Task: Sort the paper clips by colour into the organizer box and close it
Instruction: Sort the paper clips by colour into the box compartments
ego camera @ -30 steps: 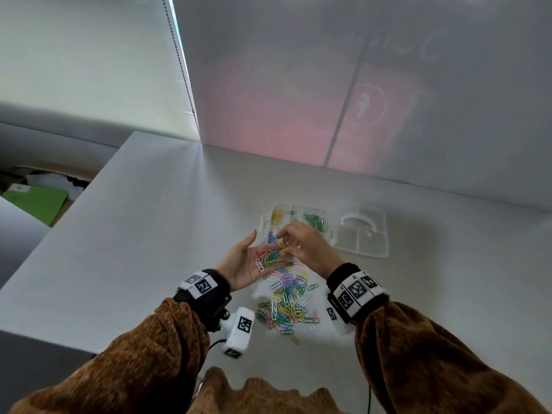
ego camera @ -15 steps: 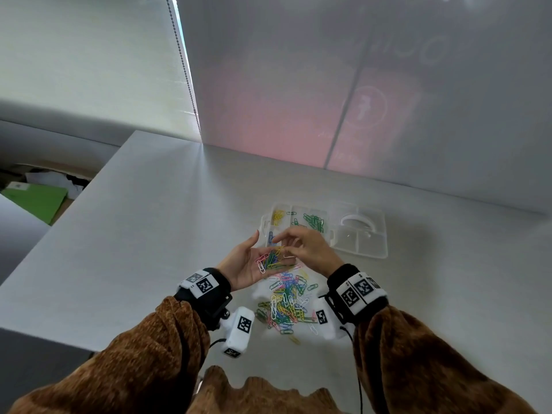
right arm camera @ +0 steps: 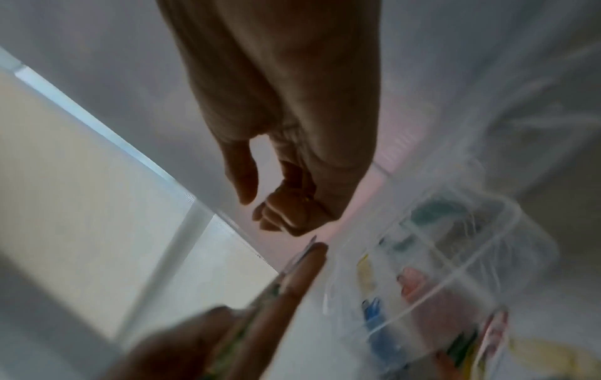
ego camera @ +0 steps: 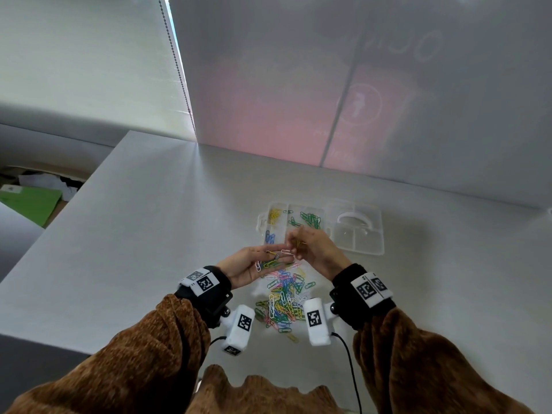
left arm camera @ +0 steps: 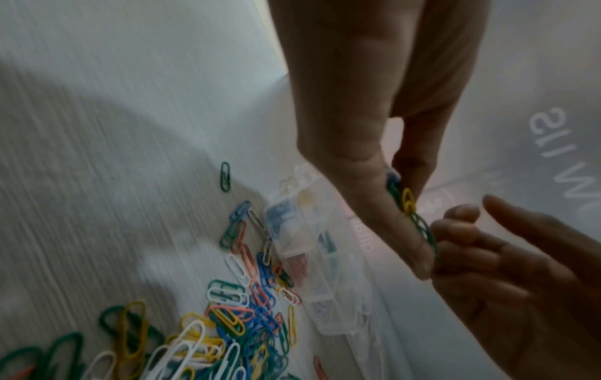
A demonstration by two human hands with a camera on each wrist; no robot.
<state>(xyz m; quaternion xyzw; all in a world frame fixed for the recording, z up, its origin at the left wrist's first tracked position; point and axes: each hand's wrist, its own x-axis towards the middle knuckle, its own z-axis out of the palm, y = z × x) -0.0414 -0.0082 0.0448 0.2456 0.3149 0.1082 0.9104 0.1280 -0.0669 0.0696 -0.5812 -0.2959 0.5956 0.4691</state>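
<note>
A pile of mixed-colour paper clips lies on the white table, just in front of the clear organizer box. Its lid is folded open to the right. Yellow clips, green clips and blue clips sit in separate compartments. My left hand is palm up above the pile. In the left wrist view its thumb pinches a small bunch of green, yellow and blue clips. My right hand hovers beside the left fingertips at the box's near edge, fingers curled on a yellow clip.
The table ends at the left, where a green folder lies on a lower surface. A frosted wall runs along the table's far side. A bead cord hangs at the back left.
My right hand has lifted off the left palm and drawn slightly toward the box with a clip between its fingers. The left hand stays in place, holding its bunch.
</note>
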